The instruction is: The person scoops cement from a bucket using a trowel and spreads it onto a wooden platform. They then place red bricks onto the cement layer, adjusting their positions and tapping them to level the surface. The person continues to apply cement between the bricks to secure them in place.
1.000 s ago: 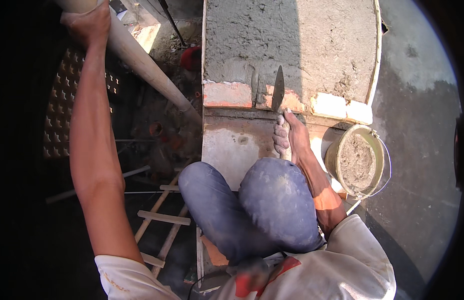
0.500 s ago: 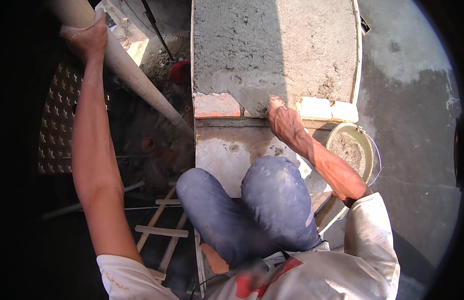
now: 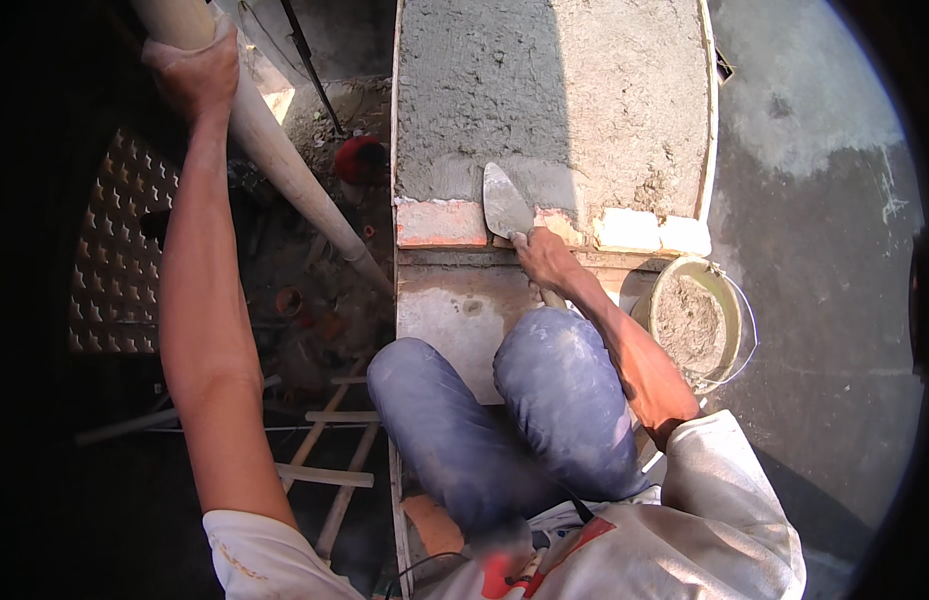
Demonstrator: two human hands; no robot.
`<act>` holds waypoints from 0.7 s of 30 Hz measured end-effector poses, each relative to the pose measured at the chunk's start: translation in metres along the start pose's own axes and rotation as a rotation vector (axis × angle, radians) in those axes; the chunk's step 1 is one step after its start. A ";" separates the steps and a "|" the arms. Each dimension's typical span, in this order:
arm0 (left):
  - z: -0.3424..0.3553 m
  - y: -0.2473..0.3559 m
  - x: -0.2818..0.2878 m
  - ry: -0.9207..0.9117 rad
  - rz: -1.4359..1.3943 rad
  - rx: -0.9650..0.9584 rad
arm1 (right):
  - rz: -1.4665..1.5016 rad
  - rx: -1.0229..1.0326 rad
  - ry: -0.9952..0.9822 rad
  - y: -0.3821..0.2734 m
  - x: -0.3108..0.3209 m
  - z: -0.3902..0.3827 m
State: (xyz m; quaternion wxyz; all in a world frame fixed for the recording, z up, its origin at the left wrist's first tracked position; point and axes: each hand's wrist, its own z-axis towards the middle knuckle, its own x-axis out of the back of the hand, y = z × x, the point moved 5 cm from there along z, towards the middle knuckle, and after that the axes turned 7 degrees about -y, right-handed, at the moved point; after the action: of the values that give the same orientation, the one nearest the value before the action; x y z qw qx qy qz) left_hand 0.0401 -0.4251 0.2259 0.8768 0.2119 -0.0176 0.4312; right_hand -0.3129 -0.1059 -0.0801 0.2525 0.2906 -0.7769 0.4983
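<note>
My left hand [image 3: 197, 68] is wrapped round a thick pale pole [image 3: 295, 175] that slants down toward the slab's left edge. In my right hand [image 3: 550, 258] is a pointed trowel [image 3: 506, 203], its handle end showing below the fist. The blade lies over the near edge of the wet grey mortar [image 3: 480, 110], just right of a reddish brick [image 3: 440, 223]. Part of another brick [image 3: 558, 224] shows right of the blade, and two sunlit bricks [image 3: 627, 229] continue the row. Mortar behind the row looks smoothed near the blade and rougher farther off.
A bucket of mortar [image 3: 690, 320] with a wire handle stands right of my right forearm. Below on the left lie a wooden ladder [image 3: 330, 475] and a red round object [image 3: 361, 160]. A star-pierced panel [image 3: 115, 260] is at far left. My knees rest near the pale ledge [image 3: 445, 310].
My right hand has shifted slightly left and nearer to me, and the trowel blade now shows clearly, turned to point away. The whole view has shifted slightly; my left hand keeps its hold.
</note>
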 end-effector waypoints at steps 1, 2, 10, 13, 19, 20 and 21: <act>0.001 0.001 0.000 0.006 -0.010 -0.030 | -0.184 0.151 -0.026 -0.021 -0.006 0.010; 0.001 0.003 0.000 0.004 -0.025 -0.058 | -0.364 0.306 -0.023 -0.041 -0.012 0.018; -0.003 0.015 0.005 -0.059 -0.057 -0.001 | -0.931 0.024 0.061 0.033 0.040 -0.010; -0.003 0.017 0.010 -0.022 -0.028 -0.034 | -0.932 -0.212 -0.088 0.068 0.074 -0.058; -0.003 0.019 0.013 0.040 -0.029 -0.064 | -0.332 -0.331 0.257 0.046 0.157 -0.231; -0.002 0.020 0.013 0.047 -0.002 -0.073 | -0.383 -0.340 0.312 0.047 0.168 -0.262; -0.002 0.021 0.011 0.023 0.026 -0.062 | -0.484 -0.435 0.321 0.055 0.178 -0.289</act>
State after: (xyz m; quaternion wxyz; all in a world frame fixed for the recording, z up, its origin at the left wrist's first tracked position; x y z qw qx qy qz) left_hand 0.0310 -0.4050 0.2338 0.8775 0.1793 -0.0237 0.4441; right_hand -0.4473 0.1435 0.1156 0.5380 0.3235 -0.7238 0.2864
